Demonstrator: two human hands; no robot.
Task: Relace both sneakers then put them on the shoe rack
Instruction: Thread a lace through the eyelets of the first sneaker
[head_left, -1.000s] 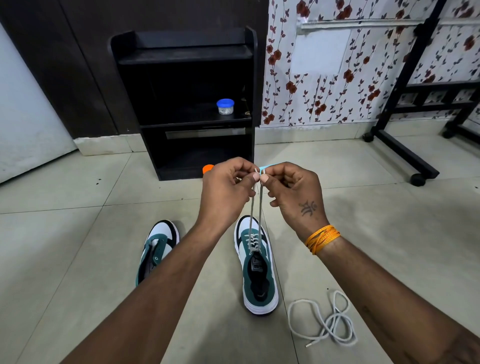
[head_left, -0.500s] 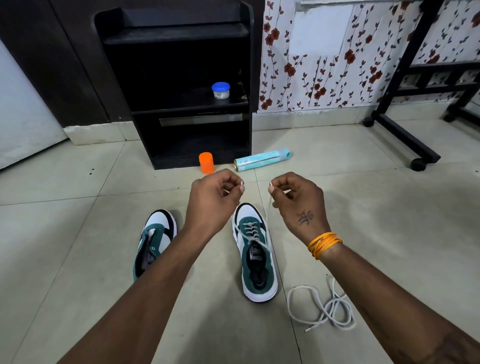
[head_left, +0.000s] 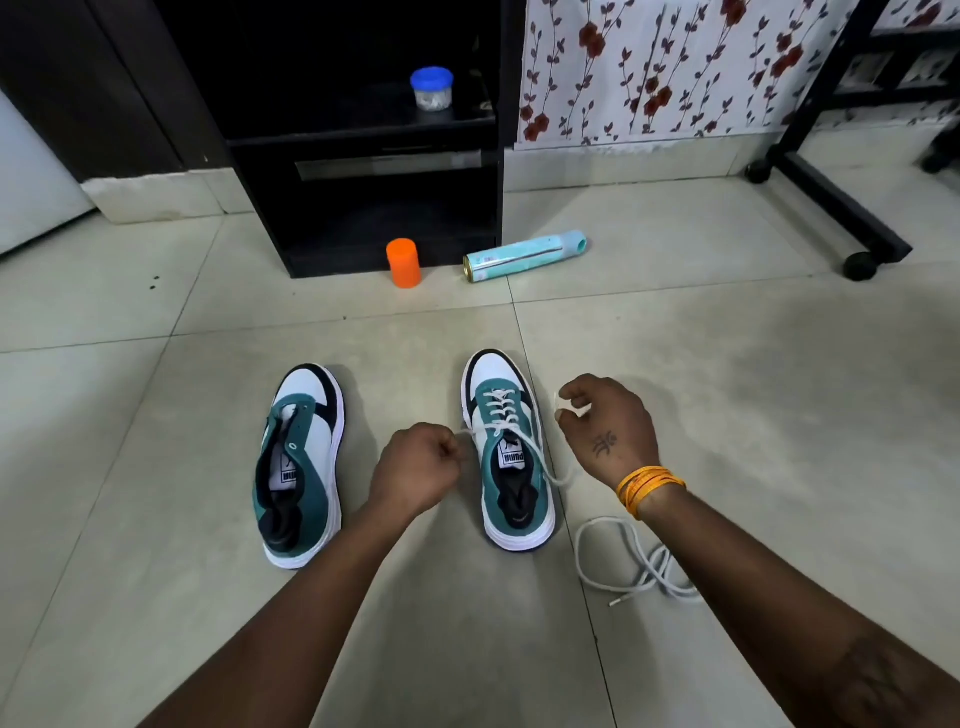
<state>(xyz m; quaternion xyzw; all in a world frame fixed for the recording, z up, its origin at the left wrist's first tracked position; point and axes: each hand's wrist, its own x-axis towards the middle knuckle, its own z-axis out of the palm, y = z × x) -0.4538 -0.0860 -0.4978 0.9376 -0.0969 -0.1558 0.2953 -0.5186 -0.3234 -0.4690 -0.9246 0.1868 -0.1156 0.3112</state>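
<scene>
Two green-and-white sneakers stand side by side on the tiled floor. The right sneaker (head_left: 511, 457) carries a white lace (head_left: 501, 410) threaded through its lower eyelets. My left hand (head_left: 418, 467) grips one end of that lace just left of the shoe. My right hand (head_left: 605, 428) pinches the other end to the shoe's right, and the lace runs slack under it. The left sneaker (head_left: 301, 467) has no lace. A second white lace (head_left: 631, 564) lies coiled on the floor by my right forearm. The black shoe rack (head_left: 363, 140) stands against the far wall.
An orange cup (head_left: 403, 262) and a light blue spray can (head_left: 524, 257) lying on its side sit on the floor in front of the rack. A blue-lidded jar (head_left: 431, 88) stands on the rack's shelf. A black wheeled stand (head_left: 831, 197) is at the right.
My hands came down from holding both lace ends together high above the shoe, then spread apart to either side of the right sneaker. The view tilted down.
</scene>
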